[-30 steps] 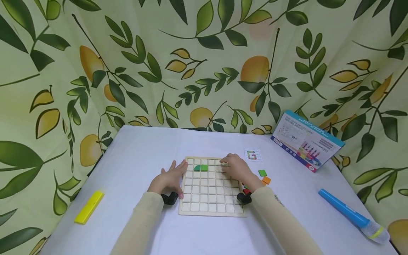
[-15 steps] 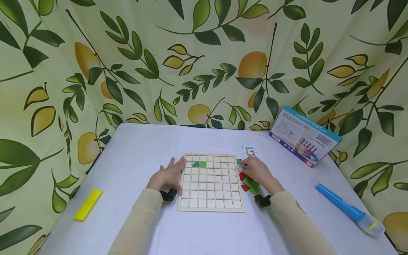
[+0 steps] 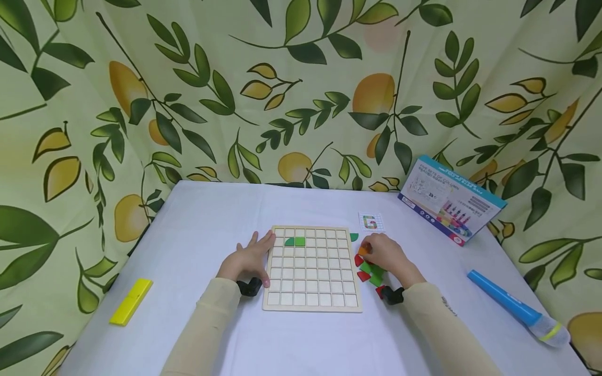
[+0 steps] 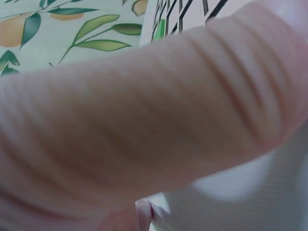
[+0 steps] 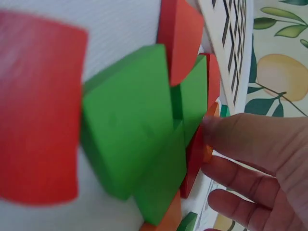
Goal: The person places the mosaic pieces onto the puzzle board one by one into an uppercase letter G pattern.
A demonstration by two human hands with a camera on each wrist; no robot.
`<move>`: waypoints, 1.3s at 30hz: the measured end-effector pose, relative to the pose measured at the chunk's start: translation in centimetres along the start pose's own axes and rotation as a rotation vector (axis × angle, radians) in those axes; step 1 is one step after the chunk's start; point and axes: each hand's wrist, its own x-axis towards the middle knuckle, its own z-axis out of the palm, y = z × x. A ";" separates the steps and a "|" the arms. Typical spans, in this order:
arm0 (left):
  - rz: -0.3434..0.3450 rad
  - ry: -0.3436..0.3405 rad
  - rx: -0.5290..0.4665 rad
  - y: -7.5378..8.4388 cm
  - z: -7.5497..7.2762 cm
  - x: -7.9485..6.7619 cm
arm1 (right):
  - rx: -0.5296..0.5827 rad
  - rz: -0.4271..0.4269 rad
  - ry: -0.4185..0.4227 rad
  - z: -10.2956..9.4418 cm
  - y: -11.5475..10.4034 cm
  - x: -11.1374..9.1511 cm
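A wooden grid board [image 3: 312, 308] lies on the table, with a dark green quarter-round tile [image 3: 289, 242] and a light green square tile [image 3: 300, 242] side by side in its second row. My left hand [image 3: 246, 259] rests at the board's left edge, thumb and fingers spread along it. To the right of the board, my right hand [image 3: 388, 255] pinches an orange tile [image 3: 363, 250] at its fingertips. Red tiles [image 5: 38, 106] and green tiles [image 5: 127, 115] lie in a loose pile beside that hand. Another dark green tile [image 3: 354, 237] lies by the board's upper right corner.
A card with a coloured letter G [image 3: 371, 222] lies behind the right hand. Farther right stand a printed box [image 3: 451, 201] and a blue microphone-shaped object [image 3: 517, 308]. A yellow bar [image 3: 131, 302] lies at the left. Patterned cloth [image 3: 291, 104] hangs behind the table.
My right hand has moved off the board's upper right part to the tile pile and now pinches an orange tile. The left hand stays at the board's edge.
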 end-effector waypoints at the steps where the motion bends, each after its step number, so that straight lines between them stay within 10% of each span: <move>1: 0.000 0.000 -0.002 0.0 0.0 0.0 | 0.004 0.002 0.004 0.0 0.0 0.0; 24: 0.008 0.001 -0.005 0.1 -0.1 -0.3 | -0.075 -0.259 0.073 1.3 -9.0 4.3; 39: -0.002 -0.007 0.009 -0.1 0.0 0.1 | -0.063 -0.277 -0.003 2.4 -10.5 5.7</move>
